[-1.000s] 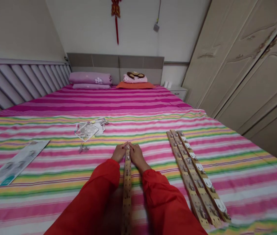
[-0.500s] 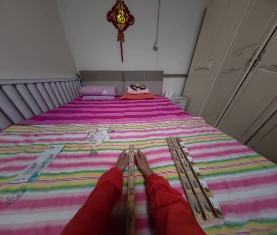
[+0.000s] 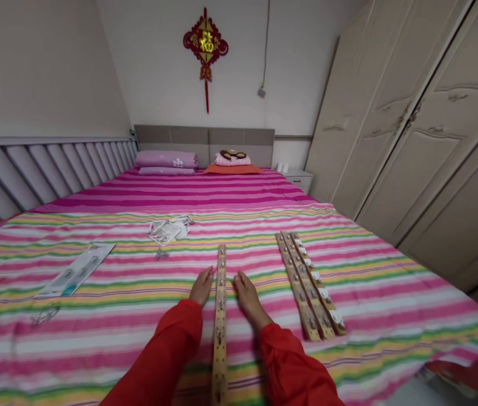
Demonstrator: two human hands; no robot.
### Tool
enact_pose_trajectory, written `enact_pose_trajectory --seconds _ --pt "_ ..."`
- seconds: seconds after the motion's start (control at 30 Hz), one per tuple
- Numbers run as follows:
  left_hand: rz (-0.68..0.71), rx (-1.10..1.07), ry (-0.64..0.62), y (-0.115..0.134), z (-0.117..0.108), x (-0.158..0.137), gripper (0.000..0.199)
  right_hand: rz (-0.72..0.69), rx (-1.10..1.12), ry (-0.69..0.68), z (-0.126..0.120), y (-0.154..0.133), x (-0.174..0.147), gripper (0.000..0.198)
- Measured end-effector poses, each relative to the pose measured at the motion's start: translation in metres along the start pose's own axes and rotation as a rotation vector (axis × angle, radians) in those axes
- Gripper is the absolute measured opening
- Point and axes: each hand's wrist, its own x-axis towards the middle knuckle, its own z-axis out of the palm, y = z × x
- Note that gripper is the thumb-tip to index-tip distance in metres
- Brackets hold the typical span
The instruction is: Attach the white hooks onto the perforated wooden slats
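Observation:
A long wooden strip with a row of metal hooks [image 3: 221, 316] lies lengthwise on the striped bed sheet in front of me. My left hand [image 3: 202, 286] is just left of it, fingers stretched forward and apart from the wood. On the other side, my right hand [image 3: 247, 296] rests near the sheet with its fingers extended, also off the strip. Neither hand holds anything. To the right lie two similar hook strips [image 3: 300, 282] side by side, along with a strip bearing white fittings [image 3: 315, 276].
Clear packaging [image 3: 167, 230] with small metal pieces lies beyond my left hand. A flat packet of hooks [image 3: 78, 270] and some thin metal loops [image 3: 45, 314] are at the left. Pillows [image 3: 167, 159] sit by the headboard; a wardrobe [image 3: 391, 141] stands right.
Both hands have let go of the middle strip and moved apart to either side. The camera view has shifted slightly, showing more of the bed's right edge.

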Motion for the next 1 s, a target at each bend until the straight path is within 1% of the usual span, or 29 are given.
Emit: enact_pose_trajectory --seconds 0.1,0.23,0.37,0.43,0.5,0.6,0.7,0.77,0.8,0.87,0.93,1.0 --pt "0.028 -0.023 0.011 0.0 -0.002 -0.009 0.036 0.047 -0.038 -0.012 -0.008 -0.013 -0.023 0.06" --pt "0.06 -0.036 0.024 0.001 -0.004 -0.021 0.035 0.068 0.003 -0.003 -0.017 -0.025 -0.048 0.054" --pt "0.074 -0.074 0.047 0.002 -0.005 -0.032 0.035 0.119 0.164 0.009 -0.028 -0.025 -0.083 0.05" --pt "0.077 -0.085 0.045 0.003 -0.006 -0.035 0.034 0.147 0.265 -0.006 -0.033 -0.021 -0.109 0.047" --pt "0.08 -0.09 0.04 0.005 -0.008 -0.038 0.031 0.192 0.322 -0.024 -0.037 -0.015 -0.139 0.041" --pt "0.087 -0.094 0.035 0.009 -0.009 -0.042 0.027 0.263 0.382 -0.089 -0.039 -0.007 -0.181 0.035" --pt "0.091 -0.098 0.027 0.015 -0.01 -0.044 0.027 0.418 0.472 -0.237 -0.037 -0.008 -0.211 0.035" --pt "0.093 -0.103 0.023 0.018 -0.011 -0.046 0.028 0.503 0.521 -0.347 -0.034 -0.015 -0.223 0.043" --pt "0.094 -0.105 0.024 0.02 -0.011 -0.047 0.029 0.522 0.535 -0.399 -0.032 -0.02 -0.226 0.046" --pt "0.097 -0.108 0.028 0.022 -0.012 -0.049 0.03 0.523 0.55 -0.474 -0.028 -0.028 -0.229 0.044" --pt "0.101 -0.108 0.033 0.024 -0.012 -0.049 0.031 0.504 0.561 -0.5 -0.023 -0.031 -0.229 0.039" --pt "0.106 -0.104 0.038 0.025 -0.013 -0.049 0.031 0.481 0.572 -0.492 -0.018 -0.028 -0.227 0.036"
